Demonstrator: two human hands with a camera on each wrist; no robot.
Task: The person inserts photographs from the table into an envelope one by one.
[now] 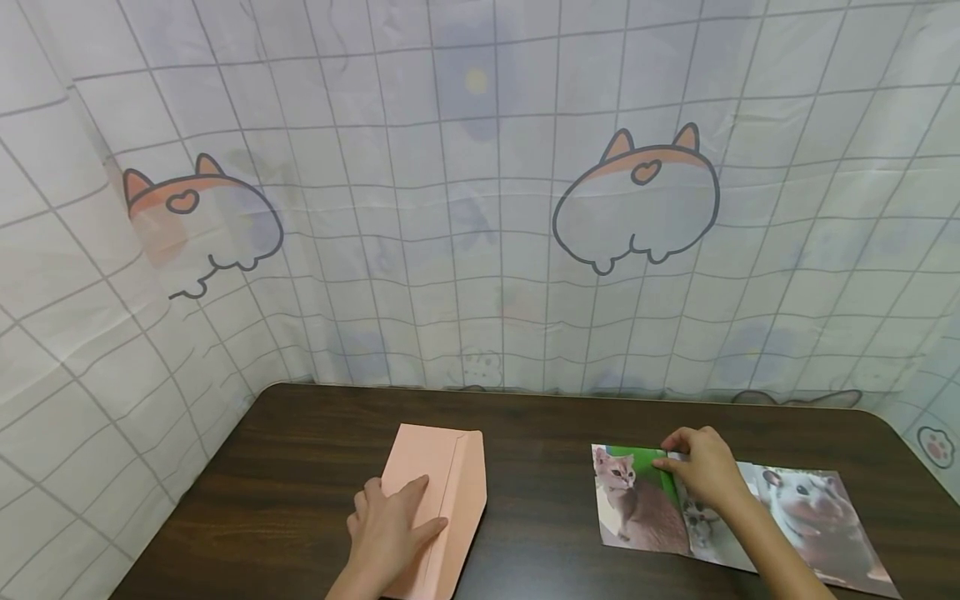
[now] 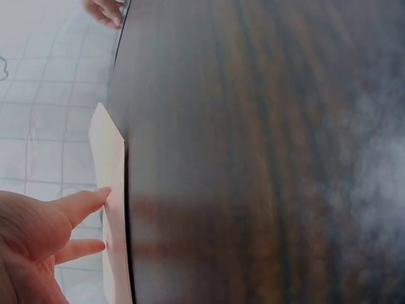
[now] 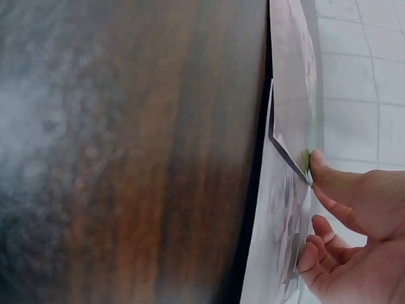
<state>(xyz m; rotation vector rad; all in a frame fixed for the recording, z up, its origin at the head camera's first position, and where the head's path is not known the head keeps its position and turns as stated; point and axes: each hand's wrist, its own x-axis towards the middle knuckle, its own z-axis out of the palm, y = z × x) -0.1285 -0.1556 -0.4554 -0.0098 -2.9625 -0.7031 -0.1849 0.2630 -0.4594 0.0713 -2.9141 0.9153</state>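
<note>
- Lying under the left hand (image 1: pixel 386 529), a pink envelope (image 1: pixel 438 467) sat left of centre on the table (image 1: pixel 540 483), its long axis running from the person toward the back edge, the far end leaning slightly right.
- Its flap (image 1: pixel 467 500), marked off by a lengthwise line, faced right, toward the pictures; the outer edge came to a blunt angle.
- The left hand's fingers were spread and relaxed, resting on the envelope without curling round it.
- On the right side of the table, three pictures made a row whose long axis ran left to right, the right end nearer the person: a cat picture (image 1: pixel 641 508), a middle picture (image 1: pixel 705 533) and a picture of a pale, round-eared animal (image 1: pixel 813 517). Whether they were joined could not be told.
- The cat's head pointed toward the back edge of the table.
- The right hand (image 1: pixel 705 471) pinched the far right corner of the cat picture between thumb and finger; in the right wrist view that edge stood raised against its neighbour.
- The envelope looked like smooth, matt paper; the pictures were thin, flat sheets with straight sides.
- The table was dark, streaked like wood grain, with rounded back corners.
- Behind it hung a pale, rippled curtain (image 1: pixel 405 250) with grid lines and rounded cartoon animal shapes.
</note>
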